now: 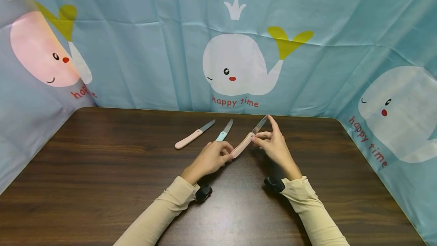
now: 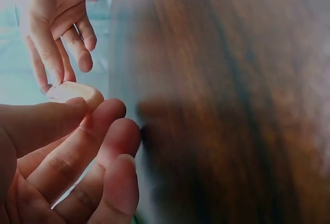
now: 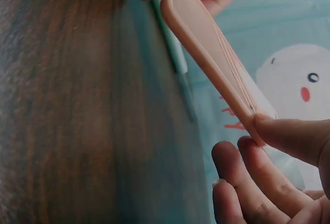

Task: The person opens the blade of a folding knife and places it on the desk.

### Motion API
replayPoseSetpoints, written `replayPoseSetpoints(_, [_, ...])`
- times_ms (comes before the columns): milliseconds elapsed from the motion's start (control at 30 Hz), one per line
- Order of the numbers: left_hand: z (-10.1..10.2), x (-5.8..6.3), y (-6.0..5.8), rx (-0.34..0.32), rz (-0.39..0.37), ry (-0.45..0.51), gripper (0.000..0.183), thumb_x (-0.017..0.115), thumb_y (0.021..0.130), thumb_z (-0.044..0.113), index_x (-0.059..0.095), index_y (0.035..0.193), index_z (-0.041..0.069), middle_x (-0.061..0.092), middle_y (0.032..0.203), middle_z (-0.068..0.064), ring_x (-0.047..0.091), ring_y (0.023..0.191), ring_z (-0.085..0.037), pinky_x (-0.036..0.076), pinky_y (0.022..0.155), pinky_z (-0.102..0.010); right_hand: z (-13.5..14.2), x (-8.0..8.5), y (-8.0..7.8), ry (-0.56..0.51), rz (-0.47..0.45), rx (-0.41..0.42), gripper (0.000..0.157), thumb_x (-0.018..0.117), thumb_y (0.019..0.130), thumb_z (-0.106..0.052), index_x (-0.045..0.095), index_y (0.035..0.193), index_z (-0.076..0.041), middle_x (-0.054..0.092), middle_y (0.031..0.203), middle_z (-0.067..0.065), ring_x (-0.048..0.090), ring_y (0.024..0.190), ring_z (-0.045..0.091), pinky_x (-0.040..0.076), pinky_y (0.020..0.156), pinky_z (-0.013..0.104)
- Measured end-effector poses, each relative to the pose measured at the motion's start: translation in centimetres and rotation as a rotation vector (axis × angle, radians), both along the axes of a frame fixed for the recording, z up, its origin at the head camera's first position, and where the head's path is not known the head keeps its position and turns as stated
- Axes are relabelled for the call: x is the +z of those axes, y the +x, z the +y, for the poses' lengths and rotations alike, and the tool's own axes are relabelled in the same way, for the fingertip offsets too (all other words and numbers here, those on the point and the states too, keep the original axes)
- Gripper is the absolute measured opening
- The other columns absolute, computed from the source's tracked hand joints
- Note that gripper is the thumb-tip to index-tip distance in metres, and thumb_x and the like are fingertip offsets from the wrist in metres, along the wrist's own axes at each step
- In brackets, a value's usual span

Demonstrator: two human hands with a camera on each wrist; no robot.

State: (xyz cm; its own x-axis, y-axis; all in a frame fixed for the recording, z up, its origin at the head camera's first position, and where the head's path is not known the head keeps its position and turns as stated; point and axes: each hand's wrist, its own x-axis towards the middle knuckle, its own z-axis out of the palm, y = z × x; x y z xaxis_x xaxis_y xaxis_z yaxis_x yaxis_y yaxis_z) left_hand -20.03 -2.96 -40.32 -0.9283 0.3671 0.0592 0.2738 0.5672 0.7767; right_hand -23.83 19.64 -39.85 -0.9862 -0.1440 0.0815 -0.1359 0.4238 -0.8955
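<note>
A pink-handled folding knife (image 1: 241, 147) is held up over the table between both hands, its blade (image 1: 260, 124) swung out of the handle. My left hand (image 1: 211, 158) pinches the rounded butt of the handle between thumb and fingers. At the pivot, my right hand (image 1: 275, 146) grips the knife, with one finger stretched up to the blade's tip. The right wrist view shows the handle (image 3: 206, 44) lengthwise, the right thumb pressed on its lower end. Behind the left hand lies a light blue folding knife (image 1: 222, 136), its handle partly hidden and its blade out.
Another pink folding knife (image 1: 189, 140) lies unfolded on the dark wooden table (image 1: 102, 170), left of the blue one. A light blue curtain (image 1: 146, 60) with whale prints hangs along the table's back and sides.
</note>
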Motion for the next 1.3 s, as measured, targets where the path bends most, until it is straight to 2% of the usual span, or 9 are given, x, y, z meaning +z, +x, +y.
replayPoseSetpoints(167, [0.6, -0.4, -0.2, -0.002, 0.008, -0.033, 0.01, 0.071, 0.09, 0.01, 0.071, 0.1, 0.007, 0.075, 0.078, -0.002, 0.059, 0.064, -0.004, 0.045, 0.061, -0.022, 0.1, -0.4, 0.2, 0.057, -0.007, -0.015, 0.093, 0.072, 0.091, -0.01, 0.009, 0.159, -0.01, 0.071, 0.11, 0.024, 0.074, 0.08, 0.03, 0.055, 0.066, 0.027])
replayPoseSetpoints(333, [1.2, -0.5, -0.2, 0.0, 0.029, -0.092, 0.01, 0.072, 0.09, 0.013, 0.071, 0.099, 0.008, 0.069, 0.074, 0.002, 0.056, 0.063, -0.006, 0.043, 0.061, -0.023, 0.3, -1.0, 0.6, 0.129, -0.025, 0.034, 0.083, 0.071, 0.092, -0.014, 0.019, 0.157, -0.004, 0.066, 0.125, 0.024, 0.073, 0.094, 0.033, 0.058, 0.076, 0.035])
replayPoseSetpoints(433, [1.3, -0.5, -0.1, 0.009, 0.036, -0.111, 0.011, 0.072, 0.091, 0.014, 0.072, 0.1, 0.008, 0.065, 0.071, 0.003, 0.052, 0.06, -0.006, 0.04, 0.056, -0.022, 0.4, -1.1, 0.7, 0.133, -0.029, 0.061, 0.077, 0.071, 0.093, -0.016, 0.027, 0.154, -0.001, 0.062, 0.13, 0.026, 0.071, 0.1, 0.036, 0.058, 0.08, 0.039])
replayPoseSetpoints(700, [1.6, -0.8, -0.2, 0.057, 0.04, -0.129, 0.011, 0.071, 0.091, 0.015, 0.073, 0.1, 0.009, 0.061, 0.067, 0.003, 0.05, 0.056, -0.007, 0.038, 0.052, -0.022, 0.9, -1.2, 0.7, 0.115, -0.089, 0.095, 0.064, 0.069, 0.093, -0.016, 0.04, 0.149, 0.0, 0.059, 0.136, 0.025, 0.069, 0.107, 0.035, 0.058, 0.081, 0.034])
replayPoseSetpoints(900, [1.9, -0.9, -0.1, 0.069, 0.045, -0.142, 0.011, 0.071, 0.091, 0.016, 0.073, 0.1, 0.011, 0.063, 0.068, 0.004, 0.051, 0.058, -0.006, 0.039, 0.054, -0.023, 1.1, -1.5, 0.5, 0.126, -0.09, 0.107, 0.06, 0.067, 0.095, -0.014, 0.042, 0.146, 0.004, 0.06, 0.134, 0.027, 0.068, 0.11, 0.037, 0.058, 0.08, 0.035])
replayPoseSetpoints(1067, [2.0, -1.1, 0.0, 0.076, 0.064, -0.146, 0.01, 0.072, 0.091, 0.015, 0.074, 0.099, 0.011, 0.061, 0.065, 0.004, 0.05, 0.055, -0.006, 0.038, 0.053, -0.023, 1.2, -1.6, 0.5, 0.176, -0.07, 0.094, 0.057, 0.066, 0.096, -0.014, 0.044, 0.145, 0.003, 0.061, 0.133, 0.025, 0.067, 0.111, 0.037, 0.058, 0.082, 0.038])
replayPoseSetpoints(1300, [1.7, -1.1, 0.0, 0.039, 0.043, -0.104, 0.011, 0.071, 0.091, 0.015, 0.073, 0.101, 0.01, 0.061, 0.063, 0.003, 0.048, 0.054, -0.005, 0.037, 0.053, -0.022, 1.2, -1.6, 0.6, 0.26, -0.044, 0.079, 0.056, 0.066, 0.096, -0.016, 0.045, 0.145, 0.001, 0.062, 0.133, 0.022, 0.069, 0.109, 0.036, 0.056, 0.087, 0.044])
